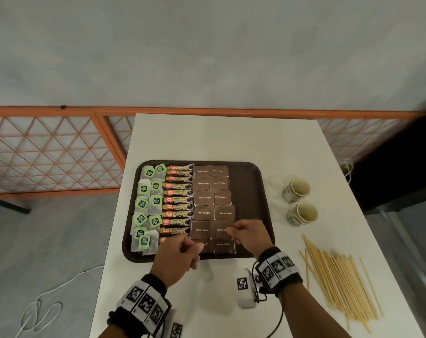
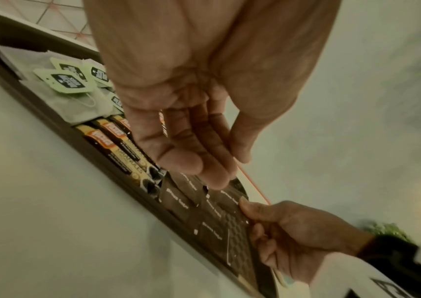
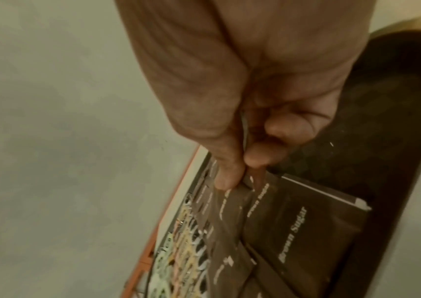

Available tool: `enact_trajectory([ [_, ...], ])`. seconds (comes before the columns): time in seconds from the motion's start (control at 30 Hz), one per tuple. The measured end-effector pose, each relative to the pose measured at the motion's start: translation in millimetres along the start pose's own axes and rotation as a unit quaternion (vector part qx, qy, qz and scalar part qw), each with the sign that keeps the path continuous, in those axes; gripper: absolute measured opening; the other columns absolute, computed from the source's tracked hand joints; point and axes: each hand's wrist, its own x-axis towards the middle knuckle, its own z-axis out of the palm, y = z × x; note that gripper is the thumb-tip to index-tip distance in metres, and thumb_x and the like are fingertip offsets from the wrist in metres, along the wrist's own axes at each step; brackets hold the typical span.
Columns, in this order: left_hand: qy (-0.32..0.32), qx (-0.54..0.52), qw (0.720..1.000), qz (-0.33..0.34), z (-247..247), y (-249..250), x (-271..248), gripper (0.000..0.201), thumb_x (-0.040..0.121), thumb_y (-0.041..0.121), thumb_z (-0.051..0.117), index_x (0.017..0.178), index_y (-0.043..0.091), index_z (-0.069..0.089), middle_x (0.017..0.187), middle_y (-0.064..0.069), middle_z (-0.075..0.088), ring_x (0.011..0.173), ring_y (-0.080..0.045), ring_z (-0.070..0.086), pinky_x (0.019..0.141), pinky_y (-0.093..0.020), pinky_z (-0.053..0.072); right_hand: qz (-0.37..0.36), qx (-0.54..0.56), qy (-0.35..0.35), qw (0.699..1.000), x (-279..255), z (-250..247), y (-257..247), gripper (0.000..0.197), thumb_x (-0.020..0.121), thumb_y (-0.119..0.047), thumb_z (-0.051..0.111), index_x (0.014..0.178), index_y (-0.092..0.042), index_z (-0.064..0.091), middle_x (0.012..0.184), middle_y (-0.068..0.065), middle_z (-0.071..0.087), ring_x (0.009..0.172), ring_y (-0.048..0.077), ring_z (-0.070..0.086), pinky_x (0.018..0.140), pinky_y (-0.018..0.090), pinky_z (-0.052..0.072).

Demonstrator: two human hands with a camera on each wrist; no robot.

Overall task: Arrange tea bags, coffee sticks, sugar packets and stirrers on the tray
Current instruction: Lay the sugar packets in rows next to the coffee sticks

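Note:
A brown tray [image 1: 249,191] on the white table holds tea bags with green tags [image 1: 146,203] along its left side. Beside them runs a column of coffee sticks [image 1: 177,206], then two columns of brown sugar packets [image 1: 213,198]. My right hand [image 1: 231,231] pinches the corner of a sugar packet [image 3: 232,211] between thumb and forefinger in the near row. My left hand [image 1: 197,250] hovers over the near-left sugar packets with relaxed fingers [image 2: 217,179] and holds nothing. The wooden stirrers [image 1: 341,284] lie loose on the table, right of the tray.
Two empty paper cups [image 1: 297,190] [image 1: 303,213] stand on the table right of the tray. The tray's right strip is bare. An orange lattice fence [image 1: 61,154] runs behind the table, and a white cable [image 1: 43,303] lies on the floor at left.

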Motion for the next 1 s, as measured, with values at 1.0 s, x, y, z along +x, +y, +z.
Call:
enact_trajectory([
  [1.0, -0.215, 0.236, 0.946, 0.06, 202, 17, -8, 0.022, 0.085, 0.038, 0.063, 0.072, 0.02, 0.065, 0.065, 0.005, 0.071, 0.064, -0.006, 0.067, 0.072, -0.023, 0.053, 0.091, -0.111, 0.201, 0.969, -94, -80, 170, 0.007, 0.094, -0.017, 0.056, 0.099, -0.015, 0.059, 0.096, -0.003, 0.055, 0.084, 0.017, 0.054, 0.075, 0.029, 0.048],
])
